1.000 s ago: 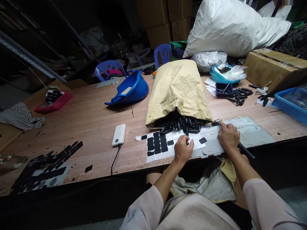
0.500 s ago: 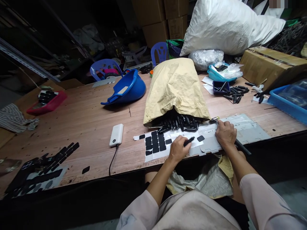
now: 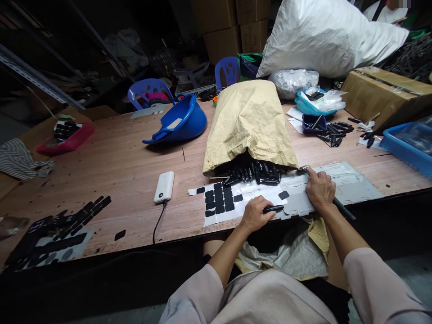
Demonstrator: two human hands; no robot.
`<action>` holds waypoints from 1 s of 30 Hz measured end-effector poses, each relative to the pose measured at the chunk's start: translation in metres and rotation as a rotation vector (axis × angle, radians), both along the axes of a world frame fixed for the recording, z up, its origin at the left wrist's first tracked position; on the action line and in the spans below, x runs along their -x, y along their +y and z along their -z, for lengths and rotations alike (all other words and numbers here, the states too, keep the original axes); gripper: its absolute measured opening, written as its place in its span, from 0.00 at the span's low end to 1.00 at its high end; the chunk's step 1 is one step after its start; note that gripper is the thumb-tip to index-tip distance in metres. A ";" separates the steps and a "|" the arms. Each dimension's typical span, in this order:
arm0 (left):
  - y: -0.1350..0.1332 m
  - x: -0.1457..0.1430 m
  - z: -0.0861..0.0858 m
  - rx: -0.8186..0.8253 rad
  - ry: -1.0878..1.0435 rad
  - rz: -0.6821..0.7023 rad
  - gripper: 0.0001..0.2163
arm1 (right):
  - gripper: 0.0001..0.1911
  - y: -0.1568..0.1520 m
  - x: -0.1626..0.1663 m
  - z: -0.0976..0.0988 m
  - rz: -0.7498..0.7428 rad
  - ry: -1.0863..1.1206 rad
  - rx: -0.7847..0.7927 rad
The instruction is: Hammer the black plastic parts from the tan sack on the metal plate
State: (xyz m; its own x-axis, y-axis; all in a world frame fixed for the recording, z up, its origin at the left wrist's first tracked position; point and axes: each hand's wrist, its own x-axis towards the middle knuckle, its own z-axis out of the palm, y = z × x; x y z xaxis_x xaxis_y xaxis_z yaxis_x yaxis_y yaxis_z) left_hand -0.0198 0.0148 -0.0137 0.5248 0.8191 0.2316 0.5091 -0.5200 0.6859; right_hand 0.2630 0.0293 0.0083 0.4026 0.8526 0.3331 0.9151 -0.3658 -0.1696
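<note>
The two hands are apart. The left hand [image 3: 254, 215], palm down with fingers curled, pinches a smooth black cylinder [image 3: 276, 209] lying nearly level above the bench's front edge. The right hand [image 3: 320, 186] wraps a hammer-like tool [image 3: 344, 209], its knuckles up, the dark handle slanting out behind the wrist and the small metallic head pointing away. Both forearms reach forward from loose pale sleeves.

Below the hands lies a flat grey board [image 3: 353, 179] covered partly in shiny clear film. Beside it, a white sheet [image 3: 212, 220] carries rows of matt black rounded-square patches [image 3: 219, 198]. Just behind, a creased tan paper sack [image 3: 249, 121] gapes, glossy black cylinders [image 3: 253, 173] heaped in its mouth. Farther left on the wood-grain bench [image 3: 128, 175] sit a white power bank [image 3: 164, 186] and a smooth blue plastic scoop [image 3: 194, 119].
</note>
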 end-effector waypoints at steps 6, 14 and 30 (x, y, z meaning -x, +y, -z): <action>0.000 -0.001 -0.001 0.061 -0.034 -0.017 0.07 | 0.24 -0.043 0.022 -0.022 -0.131 0.289 -0.255; 0.000 0.000 0.001 0.050 -0.035 0.006 0.06 | 0.16 -0.120 0.091 -0.016 -0.517 0.582 -0.316; 0.003 -0.001 0.001 0.037 -0.022 0.029 0.03 | 0.23 -0.130 0.107 -0.011 -0.591 0.334 -0.292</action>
